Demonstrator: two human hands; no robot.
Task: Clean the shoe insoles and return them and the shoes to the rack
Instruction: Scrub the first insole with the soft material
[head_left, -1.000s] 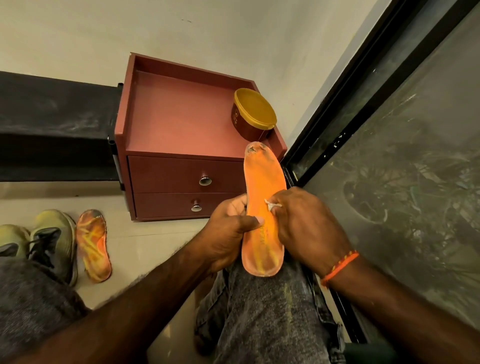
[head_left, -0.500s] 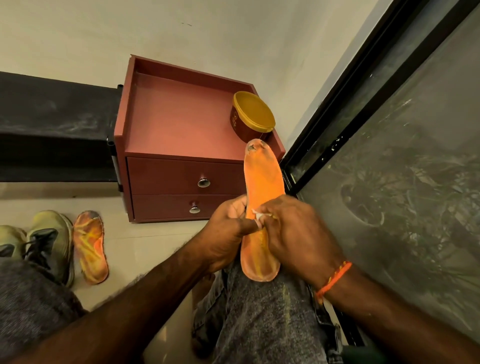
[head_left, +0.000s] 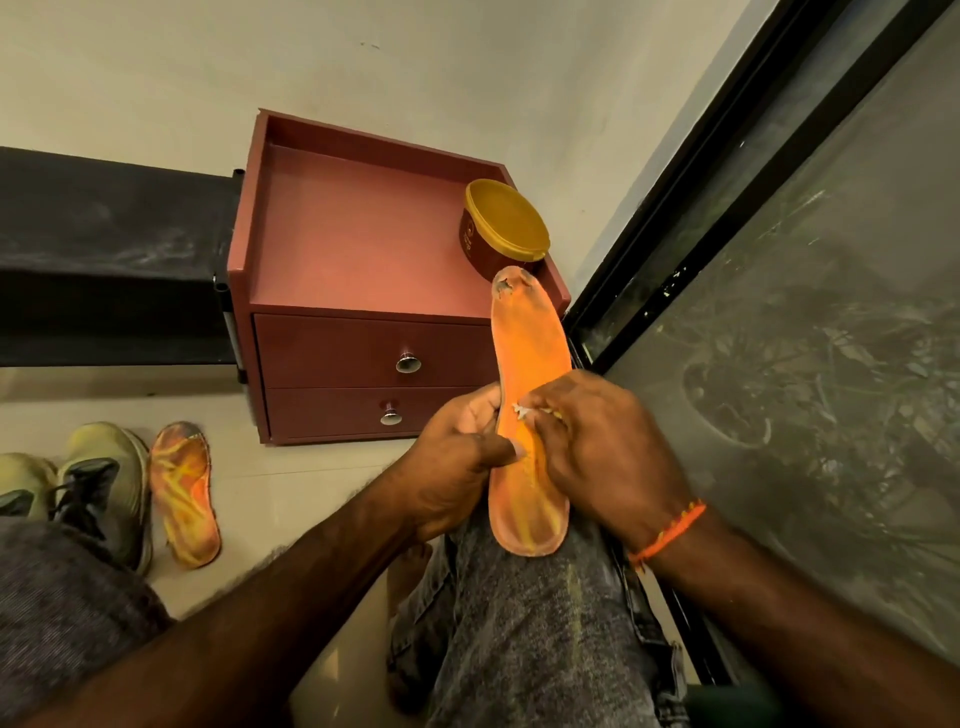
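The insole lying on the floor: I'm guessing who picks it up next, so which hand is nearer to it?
Left. The left hand holds the raised insole's edge, on the side toward the floor insole; the right hand is across that held insole, farther away.

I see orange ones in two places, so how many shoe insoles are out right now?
2. One insole is held upright over the knee by the left hand and right hand. The other insole lies on the floor beside the shoes. More may be hidden.
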